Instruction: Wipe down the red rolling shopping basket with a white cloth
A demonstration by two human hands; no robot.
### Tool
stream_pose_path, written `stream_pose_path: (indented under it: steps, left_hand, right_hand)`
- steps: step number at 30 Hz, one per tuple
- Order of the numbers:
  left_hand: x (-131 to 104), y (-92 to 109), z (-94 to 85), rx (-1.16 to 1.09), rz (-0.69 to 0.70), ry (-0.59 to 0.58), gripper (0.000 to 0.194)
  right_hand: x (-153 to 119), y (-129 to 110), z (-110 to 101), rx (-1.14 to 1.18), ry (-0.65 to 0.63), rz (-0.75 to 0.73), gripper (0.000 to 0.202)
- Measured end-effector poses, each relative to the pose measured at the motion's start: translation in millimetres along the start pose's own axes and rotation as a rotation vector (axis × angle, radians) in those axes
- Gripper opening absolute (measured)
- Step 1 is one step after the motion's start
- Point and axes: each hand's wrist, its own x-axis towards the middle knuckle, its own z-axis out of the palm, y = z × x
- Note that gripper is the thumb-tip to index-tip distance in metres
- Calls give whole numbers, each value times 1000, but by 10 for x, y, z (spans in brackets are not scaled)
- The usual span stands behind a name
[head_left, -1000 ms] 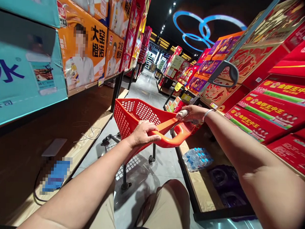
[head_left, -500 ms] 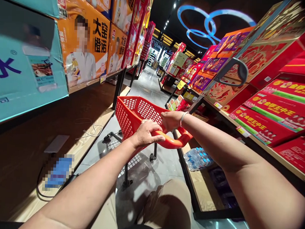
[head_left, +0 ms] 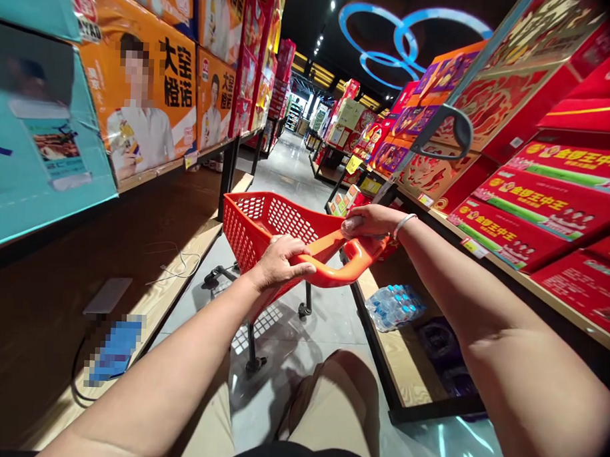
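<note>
A red-orange plastic shopping cart (head_left: 290, 218) with a perforated basket stands ahead of me on dark legs with casters. My left hand (head_left: 284, 260) is wrapped around the left part of its looped handle (head_left: 341, 273), thumb lying along the top. On the right side, my right hand (head_left: 368, 221) is closed over the cart's rim, where the handle joins the basket; its fingertips are partly hidden. A pale band circles my right wrist. The visible part of the basket's inside shows no goods.
Stacked orange drink cartons (head_left: 139, 96) and a teal carton (head_left: 42, 139) fill the left shelf. Red boxes (head_left: 526, 203) line the right shelf, with shrink-wrapped water bottles (head_left: 395, 307) below. A grey looped handle (head_left: 446, 133) juts out at right. Grey tiled floor (head_left: 272, 164) runs ahead between shelves.
My right hand has moved right along the cart, from behind the handle to its right end. My left hand keeps its grip. The cart's handle has turned slightly and the view has shifted.
</note>
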Motion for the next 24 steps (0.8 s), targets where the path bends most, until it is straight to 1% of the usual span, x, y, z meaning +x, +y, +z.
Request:
stream_pose_path:
  steps: [1,3,5,6,7,9,11,13,15,16,17,18,19,21,22,24]
  left_hand:
    - [5,2,-5,7,-9,-7,54]
    - [10,2,-19,19,-22,-20,52]
    - [9,-5,-38,25,-25,-34,51]
    - [5,-9,-49,27,-23,-42,51]
    - [0,-13,-60,28,-21,-48,50]
    - [-13,-19,-83,31,-17,-54,50]
    - [-27,-19,-105,31,-13,-51,51]
    - [-38,-12,-126,27,-11,-48,54]
    - [-42,2,-145,22,-11,-50,57]
    - [-43,9,-154,21,-15,-55,58]
    - [-42,16,-162,18,-22,-61,59]
    - [-41,23,-170,13,-31,-66,60]
    - [-39,29,-178,8,-40,-71,60]
    - [-36,40,-194,3,-54,-80,61]
    - [-34,47,-202,9,-56,-85,61]
    - [-32,65,-222,34,-48,-96,64]
  right_hand:
    - [-86,-53,12,78,-28,-7,39]
    - [-290,-229,62,224,-56,-101,45]
    - [-519,-425,151,340,-75,-264,49]
    - [-635,-503,212,375,-53,-359,49]
    - [-745,-553,283,394,-2,-445,48]
    - [-929,-542,453,395,179,-560,43]
    - [-1037,-366,650,390,398,-582,36]
    - [-1055,-55,855,434,607,-516,32]
    - [-1000,312,1046,516,802,-370,32]
    - [-955,485,1129,574,874,-269,35]
    - [-904,633,1202,653,912,-156,40]
    - [-851,747,1265,746,922,-44,47]
    - [-800,821,1319,840,904,59,54]
    - [-708,842,1411,988,858,214,65]
    - [-671,795,1457,1032,855,257,68]
    - [-626,612,1570,1063,913,303,68]
